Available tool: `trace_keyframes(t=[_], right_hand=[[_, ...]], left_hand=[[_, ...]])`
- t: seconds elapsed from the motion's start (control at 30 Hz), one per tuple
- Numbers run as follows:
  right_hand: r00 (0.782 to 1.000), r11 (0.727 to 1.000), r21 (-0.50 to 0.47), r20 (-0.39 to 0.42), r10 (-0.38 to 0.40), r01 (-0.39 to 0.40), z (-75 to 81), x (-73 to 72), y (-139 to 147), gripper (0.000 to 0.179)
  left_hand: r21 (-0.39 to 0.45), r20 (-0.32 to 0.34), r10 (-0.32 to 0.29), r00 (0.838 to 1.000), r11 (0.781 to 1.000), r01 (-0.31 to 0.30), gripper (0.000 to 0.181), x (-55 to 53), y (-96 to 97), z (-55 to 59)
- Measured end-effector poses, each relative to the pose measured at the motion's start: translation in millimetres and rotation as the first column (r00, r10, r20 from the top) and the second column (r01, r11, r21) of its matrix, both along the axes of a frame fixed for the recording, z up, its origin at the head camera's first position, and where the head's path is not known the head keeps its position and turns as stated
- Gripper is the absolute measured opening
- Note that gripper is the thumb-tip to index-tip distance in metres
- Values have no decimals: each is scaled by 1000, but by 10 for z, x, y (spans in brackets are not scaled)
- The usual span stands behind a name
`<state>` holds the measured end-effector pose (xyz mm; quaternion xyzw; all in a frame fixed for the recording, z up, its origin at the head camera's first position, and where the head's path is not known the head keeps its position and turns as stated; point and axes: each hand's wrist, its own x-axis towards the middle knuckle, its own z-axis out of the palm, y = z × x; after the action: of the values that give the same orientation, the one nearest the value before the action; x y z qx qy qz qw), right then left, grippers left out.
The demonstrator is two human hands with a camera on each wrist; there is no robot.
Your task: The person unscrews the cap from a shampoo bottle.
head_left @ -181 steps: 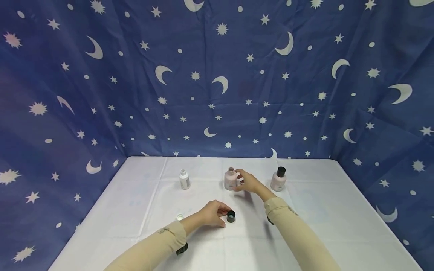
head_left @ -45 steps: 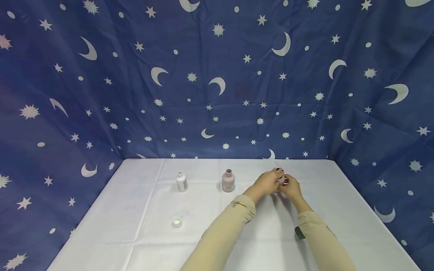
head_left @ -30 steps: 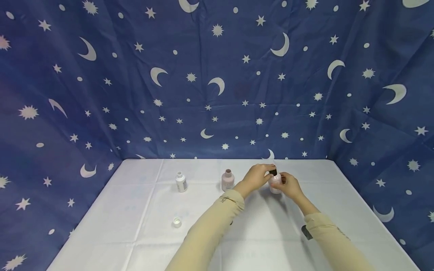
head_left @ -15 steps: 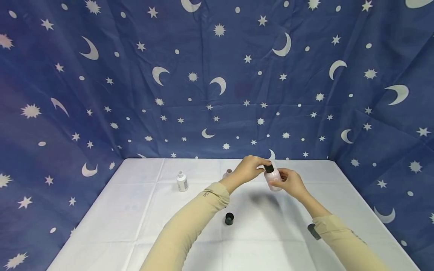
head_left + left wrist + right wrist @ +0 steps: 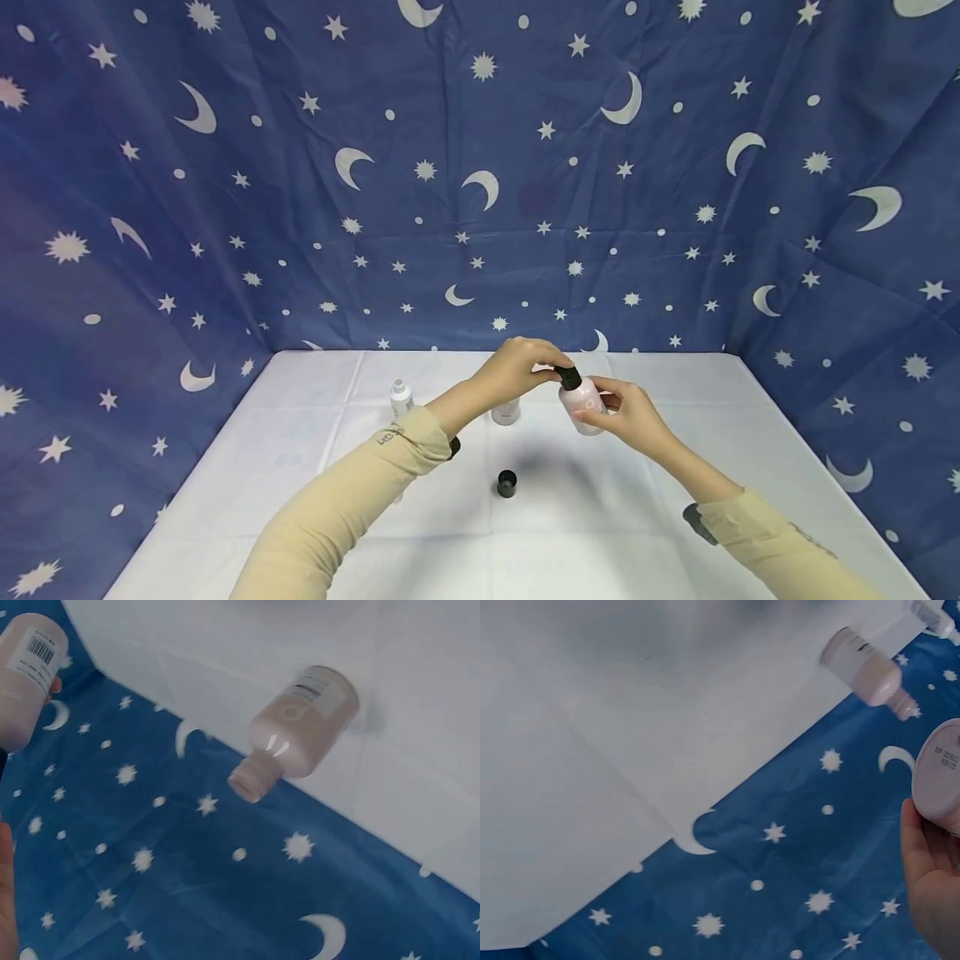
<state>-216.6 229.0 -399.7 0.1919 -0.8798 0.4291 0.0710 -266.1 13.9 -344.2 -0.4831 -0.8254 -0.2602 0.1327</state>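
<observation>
Closest to me, a loose black cap (image 5: 507,484) sits on the white tablecloth (image 5: 600,550), on the near side of the capped pink bottle (image 5: 581,407). That bottle's up off the cloth, tilted, and my right hand (image 5: 632,418) has thumb and fingers closed firmly round its body, while my left hand (image 5: 516,369) pinches its black top (image 5: 568,378). Left of that bottle stands an uncapped pink bottle (image 5: 506,413); farther left, an uncapped white bottle (image 5: 401,395). Behind it, a blue star-and-moon curtain (image 5: 525,158).

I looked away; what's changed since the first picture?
The capped pink bottle was lifted and moved left, now tilted; the right hand grips its body, the left hand pinches its black cap. The open pink bottle, white bottle and loose black cap stayed put.
</observation>
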Motion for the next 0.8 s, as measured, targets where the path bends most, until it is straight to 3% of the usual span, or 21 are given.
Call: trace_keyframes(t=[0.23, 0.43, 0.67, 0.8], right_hand=[[997, 997, -21, -29, 76, -77, 203, 177, -112, 52], [980, 981, -14, -33, 194, -195, 333, 307, -187, 51], [924, 923, -49, -51, 379, -381, 351, 441, -301, 46], [882, 879, -78, -57, 468, -471, 314, 470, -369, 44]], left_hand=[[99, -31, -89, 996, 991, 92, 25, 229, -224, 209], [178, 53, -148, 988, 975, 136, 27, 430, -402, 301], [307, 228, -222, 948, 940, 147, 28, 673, -610, 231], [323, 310, -224, 924, 939, 120, 31, 788, -727, 170]])
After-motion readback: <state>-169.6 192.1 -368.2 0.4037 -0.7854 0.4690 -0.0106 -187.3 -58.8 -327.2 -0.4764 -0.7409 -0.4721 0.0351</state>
